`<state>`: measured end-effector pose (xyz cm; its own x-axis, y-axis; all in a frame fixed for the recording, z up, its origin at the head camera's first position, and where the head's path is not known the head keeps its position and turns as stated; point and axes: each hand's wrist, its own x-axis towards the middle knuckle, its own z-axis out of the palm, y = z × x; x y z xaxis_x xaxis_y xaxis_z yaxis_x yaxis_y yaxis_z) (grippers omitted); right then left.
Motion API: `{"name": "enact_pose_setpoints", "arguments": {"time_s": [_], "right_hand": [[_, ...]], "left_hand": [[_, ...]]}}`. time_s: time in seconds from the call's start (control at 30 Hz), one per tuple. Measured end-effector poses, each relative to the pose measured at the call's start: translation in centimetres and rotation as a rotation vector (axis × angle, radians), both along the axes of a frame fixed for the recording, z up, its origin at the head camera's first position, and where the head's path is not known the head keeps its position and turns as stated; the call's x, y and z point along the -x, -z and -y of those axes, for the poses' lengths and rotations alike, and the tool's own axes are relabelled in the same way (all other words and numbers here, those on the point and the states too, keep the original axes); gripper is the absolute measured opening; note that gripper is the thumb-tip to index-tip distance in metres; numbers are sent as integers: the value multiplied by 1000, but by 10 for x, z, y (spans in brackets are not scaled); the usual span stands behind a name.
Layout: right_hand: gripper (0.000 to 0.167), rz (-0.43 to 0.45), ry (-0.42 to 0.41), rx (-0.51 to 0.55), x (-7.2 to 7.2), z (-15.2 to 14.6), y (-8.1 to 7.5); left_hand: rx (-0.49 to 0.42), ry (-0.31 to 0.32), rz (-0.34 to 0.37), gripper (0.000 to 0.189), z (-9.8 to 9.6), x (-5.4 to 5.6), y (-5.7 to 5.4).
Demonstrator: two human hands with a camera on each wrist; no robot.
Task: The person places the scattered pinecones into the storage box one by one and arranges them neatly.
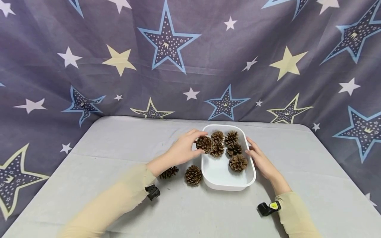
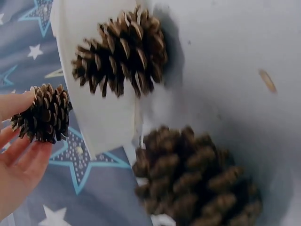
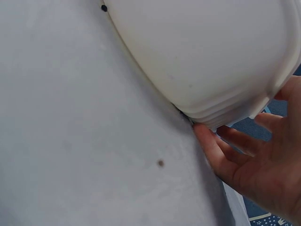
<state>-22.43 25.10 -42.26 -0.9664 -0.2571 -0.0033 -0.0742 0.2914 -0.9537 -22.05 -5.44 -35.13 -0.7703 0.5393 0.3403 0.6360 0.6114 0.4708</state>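
Brown pinecone pinched by the left hand
Its wrist partly hides another cone; the right hand grips the white box.

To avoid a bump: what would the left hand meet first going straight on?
The left hand, with its pine cone, would probably meet the nearest cones inside the white container; height is unclear, so perhaps the rim first.
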Motion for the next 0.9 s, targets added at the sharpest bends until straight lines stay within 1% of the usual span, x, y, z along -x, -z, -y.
{"name": "enact_pose_setpoints", "arguments": {"time_s": [0.27, 0.37, 0.53, 0.63, 0.8, 0.9], "right_hand": [[58, 2, 6, 9, 0, -1, -1], [59, 8, 3, 13, 0, -1, -1], [59, 13, 2, 10, 1, 0, -1], [59, 14, 7, 2, 1, 0, 0], [59, 12, 6, -2, 2, -1, 0], [59, 12, 7, -1, 1, -1, 0]], "left_hand": [[34, 79, 56, 52, -23, -2, 3], [54, 107, 60, 52, -29, -3, 6], [120, 143, 59, 52, -37, -4, 13], [155, 156, 63, 53, -41, -3, 17], [176, 161, 70, 53, -46, -2, 19], [195, 164, 91, 53, -48, -3, 20]]}}
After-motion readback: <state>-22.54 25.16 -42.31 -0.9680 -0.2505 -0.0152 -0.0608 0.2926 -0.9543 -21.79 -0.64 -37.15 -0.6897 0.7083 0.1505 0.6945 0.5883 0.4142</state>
